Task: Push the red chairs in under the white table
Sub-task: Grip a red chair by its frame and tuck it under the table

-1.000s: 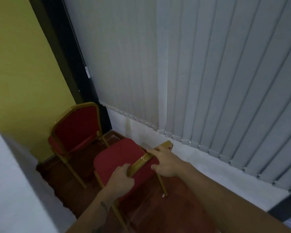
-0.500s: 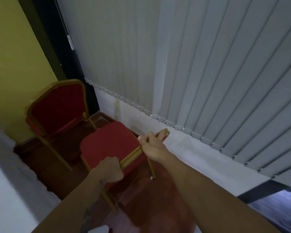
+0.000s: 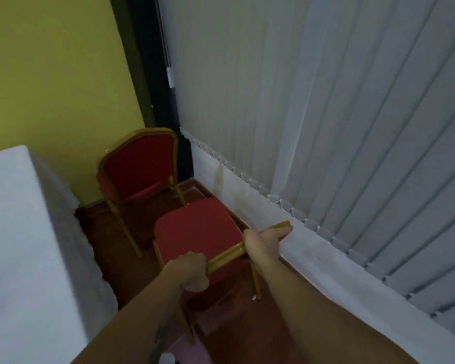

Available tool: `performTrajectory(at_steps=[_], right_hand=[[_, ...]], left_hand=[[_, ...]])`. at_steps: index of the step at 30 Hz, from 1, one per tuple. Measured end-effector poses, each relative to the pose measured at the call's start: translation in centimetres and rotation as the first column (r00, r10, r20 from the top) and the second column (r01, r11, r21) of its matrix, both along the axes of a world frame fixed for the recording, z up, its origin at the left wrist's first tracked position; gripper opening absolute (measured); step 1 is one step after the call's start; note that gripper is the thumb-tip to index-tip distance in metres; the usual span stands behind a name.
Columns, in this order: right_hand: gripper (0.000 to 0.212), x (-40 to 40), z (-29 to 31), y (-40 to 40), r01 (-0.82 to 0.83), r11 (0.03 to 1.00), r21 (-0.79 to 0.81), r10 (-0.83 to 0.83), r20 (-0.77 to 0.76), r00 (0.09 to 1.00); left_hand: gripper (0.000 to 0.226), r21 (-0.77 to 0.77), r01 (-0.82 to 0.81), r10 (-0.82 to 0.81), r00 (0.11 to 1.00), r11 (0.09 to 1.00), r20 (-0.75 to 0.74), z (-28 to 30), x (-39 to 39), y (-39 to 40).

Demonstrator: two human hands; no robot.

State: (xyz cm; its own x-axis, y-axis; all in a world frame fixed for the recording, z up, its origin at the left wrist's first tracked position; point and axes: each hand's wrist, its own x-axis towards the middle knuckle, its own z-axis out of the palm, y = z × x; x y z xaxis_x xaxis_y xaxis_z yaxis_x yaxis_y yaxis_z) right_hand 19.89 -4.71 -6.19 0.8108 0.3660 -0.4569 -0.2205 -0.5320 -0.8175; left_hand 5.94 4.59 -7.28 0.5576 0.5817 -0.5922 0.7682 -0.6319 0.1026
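Red chair [image 3: 197, 229] gripped at backrest by left hand [image 3: 192, 271] and right hand [image 3: 260, 245]; risk: legs snagging tablecloth [image 3: 63, 232], or clipping second chair [image 3: 137, 166].

Your two forearms are bare, with no sleeves, gloves or watch showing. A dark tattoo marks the underside of your left forearm, too blurred to read. Your left hand [image 3: 192, 270] and right hand [image 3: 260, 245] wear no rings that you can make out.
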Motion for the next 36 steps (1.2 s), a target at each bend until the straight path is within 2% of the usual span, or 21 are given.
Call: performTrajectory(at_steps=[5,11,14,18,23,26,31,36], right_hand=[[0.11,2.5,0.2,-1.7,-0.062,0.997,0.055,0.06,0.038,0.997],[0.112,8.1,-0.8,-2.4,-0.183,0.981,0.062,0.182,0.018,0.983],[0.111,10.0,-1.1,-2.6,-0.277,0.959,0.051,0.278,-0.015,0.96],[0.114,12.0,-0.6,-1.8,-0.421,0.904,0.073,0.426,-0.078,0.901],[0.115,11.8,0.6,-0.7,-0.533,0.844,0.06,0.537,-0.079,0.84],[0.105,11.3,0.5,0.9,-0.58,0.813,0.047,0.582,-0.051,0.812],[0.097,10.2,-0.6,4.7,-0.657,0.754,0.012,0.655,-0.077,0.751],[0.103,10.1,-0.8,8.4,-0.764,0.644,0.026,0.764,-0.058,0.642]], left_hand=[[0.039,0.034,-0.031,0.032,0.999,0.999,-0.03,0.8,2.1,-2.3],[0.026,-0.027,-0.092,0.091,0.994,0.995,-0.066,2.0,6.0,-5.8],[0.028,-0.061,-0.133,0.129,0.99,0.989,-0.063,1.8,7.6,-7.6],[0.029,-0.091,-0.165,0.163,0.986,0.982,-0.031,2.0,8.8,-8.8],[0.033,-0.074,-0.229,0.231,0.973,0.971,0.013,2.1,8.1,-9.4],[0.034,-0.082,-0.278,0.282,0.959,0.957,0.039,2.1,7.3,-9.4],[0.04,-0.071,-0.387,0.39,0.92,0.919,0.041,1.9,6.2,-8.4],[0.037,-0.056,-0.502,0.505,0.863,0.863,0.033,2.1,6.5,-7.0]])
